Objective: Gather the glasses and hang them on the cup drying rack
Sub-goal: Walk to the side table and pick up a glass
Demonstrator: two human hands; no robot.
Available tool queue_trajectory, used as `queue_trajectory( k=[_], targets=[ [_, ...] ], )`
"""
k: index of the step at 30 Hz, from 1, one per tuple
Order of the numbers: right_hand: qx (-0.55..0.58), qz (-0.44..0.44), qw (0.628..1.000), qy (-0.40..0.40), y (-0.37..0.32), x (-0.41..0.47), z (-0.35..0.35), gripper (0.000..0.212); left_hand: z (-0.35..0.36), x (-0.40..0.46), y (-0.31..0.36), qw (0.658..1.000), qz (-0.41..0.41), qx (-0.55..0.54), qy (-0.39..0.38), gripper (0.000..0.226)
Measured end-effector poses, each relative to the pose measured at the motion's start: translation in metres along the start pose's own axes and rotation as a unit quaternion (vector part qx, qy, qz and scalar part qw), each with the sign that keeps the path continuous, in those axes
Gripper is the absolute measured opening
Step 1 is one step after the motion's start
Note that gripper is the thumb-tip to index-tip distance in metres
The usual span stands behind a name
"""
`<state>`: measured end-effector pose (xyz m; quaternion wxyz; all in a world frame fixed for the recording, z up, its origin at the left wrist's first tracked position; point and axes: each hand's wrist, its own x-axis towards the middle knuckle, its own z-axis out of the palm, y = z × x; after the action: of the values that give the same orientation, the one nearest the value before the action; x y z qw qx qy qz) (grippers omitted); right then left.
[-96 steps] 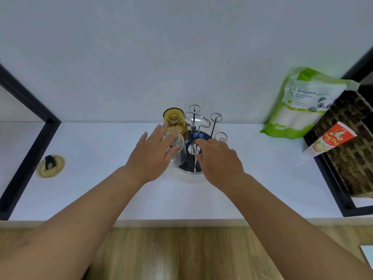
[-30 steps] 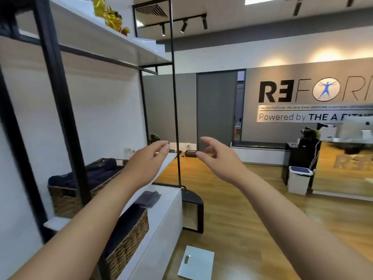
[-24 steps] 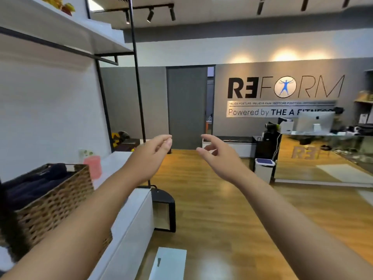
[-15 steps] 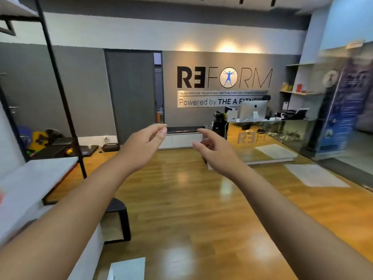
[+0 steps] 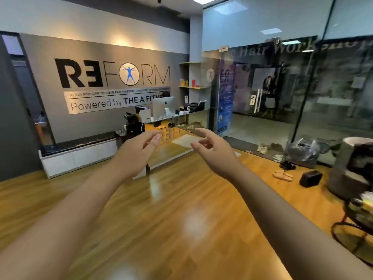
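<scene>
No glass and no cup drying rack shows in the head view. My left hand (image 5: 137, 154) is stretched out in front of me at chest height, fingers loosely apart, holding nothing. My right hand (image 5: 214, 151) is held out beside it, a short gap between them, fingers spread and slightly curled, also holding nothing. Both forearms reach in from the bottom corners over a wooden floor (image 5: 171, 209).
A reception desk (image 5: 177, 126) with a computer monitor (image 5: 163, 107) stands ahead under a grey wall sign. A low white cabinet (image 5: 78, 156) runs along the left wall. Glass partitions (image 5: 302, 93) close the right side. Slippers (image 5: 282, 175), a black box (image 5: 310, 178) and a round stand (image 5: 355, 229) sit at right.
My view has swung from the counter with the rack rightward across the shelves into the room. Both hands left the rack and a clear glass, and now stay raised and empty.
</scene>
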<state>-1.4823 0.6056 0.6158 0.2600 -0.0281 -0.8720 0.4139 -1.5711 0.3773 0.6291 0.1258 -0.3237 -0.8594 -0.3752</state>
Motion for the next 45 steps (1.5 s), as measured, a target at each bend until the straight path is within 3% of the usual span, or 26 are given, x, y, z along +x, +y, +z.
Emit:
queue_trajectory(
  k=[8, 13, 27, 33, 45],
  targets=[
    [-0.047, 0.074, 0.992, 0.095, 0.066, 0.043, -0.043, 0.055, 0.094, 0.102, -0.004, 0.991, 0.108, -0.027, -0.075, 0.038],
    [-0.058, 0.112, 0.983, 0.133, 0.14, 0.083, -0.085, 0.055, 0.179, 0.185, 0.01, 0.982, 0.132, -0.072, -0.111, 0.043],
    [-0.119, 0.178, 0.944, 0.25, 0.318, 0.203, -0.268, 0.053, 0.408, 0.418, 0.128, 0.948, 0.205, -0.177, -0.167, 0.044],
    [-0.151, 0.221, 0.911, 0.314, 0.393, 0.237, -0.335, 0.053, 0.525, 0.493, 0.186, 0.911, 0.266, -0.215, -0.231, 0.044],
    [-0.212, 0.325, 0.801, 0.455, 0.51, 0.246, -0.471, 0.05, 0.73, 0.606, 0.334, 0.797, 0.372, -0.278, -0.386, 0.046]
  ],
)
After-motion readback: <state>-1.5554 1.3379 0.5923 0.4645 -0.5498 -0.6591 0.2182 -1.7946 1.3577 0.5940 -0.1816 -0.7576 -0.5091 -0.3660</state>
